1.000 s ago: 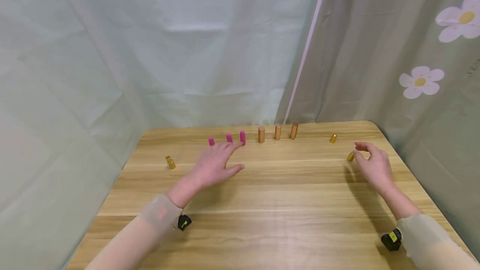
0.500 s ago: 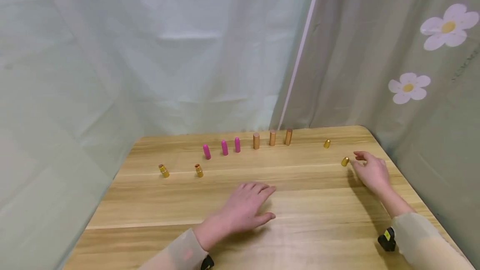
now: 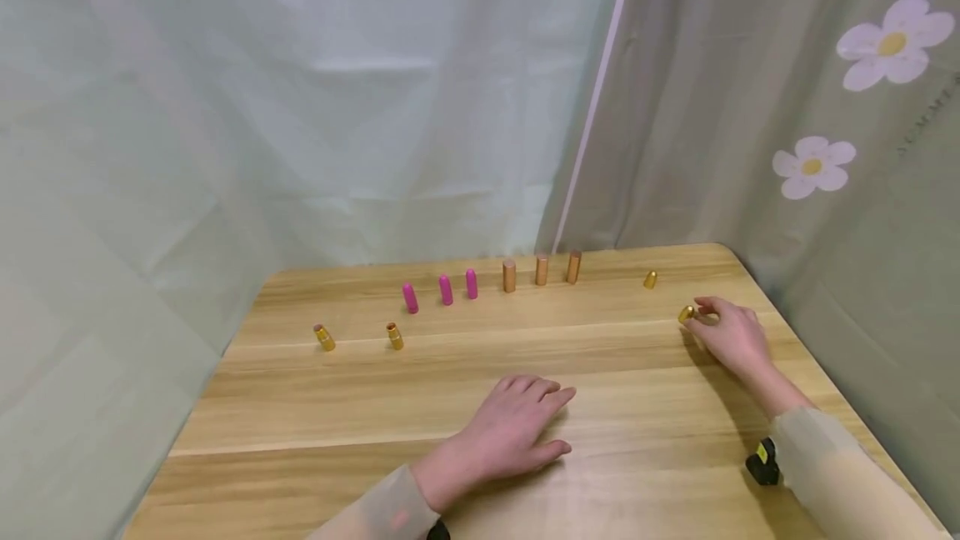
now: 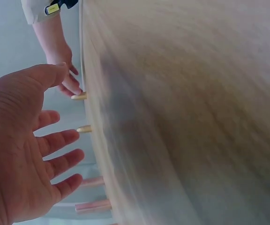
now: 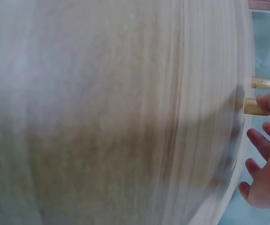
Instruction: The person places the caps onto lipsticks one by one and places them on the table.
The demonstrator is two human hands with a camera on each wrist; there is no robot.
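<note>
Close to the table's right edge, my right hand has its thumb against a small gold bullet-shaped piece standing upright. In the right wrist view, the thumb overlaps the upper end of this gold piece, while the other fingers are spread apart from it. Farther back stands a second gold bullet-shaped piece. My left hand is over the front middle of the table, palm down with relaxed fingers and nothing held. Its spread fingers show in the left wrist view.
Along the back of the wooden table stand three magenta bullet-shaped pieces and three copper cylinders. Two gold stepped tubes stand at the left. Curtains hang behind the table.
My left hand has drawn back from the magenta pieces toward the front middle, uncovering them and a gold tube. My right hand stays by the gold piece, its thumb coming up against it. The view has shifted.
</note>
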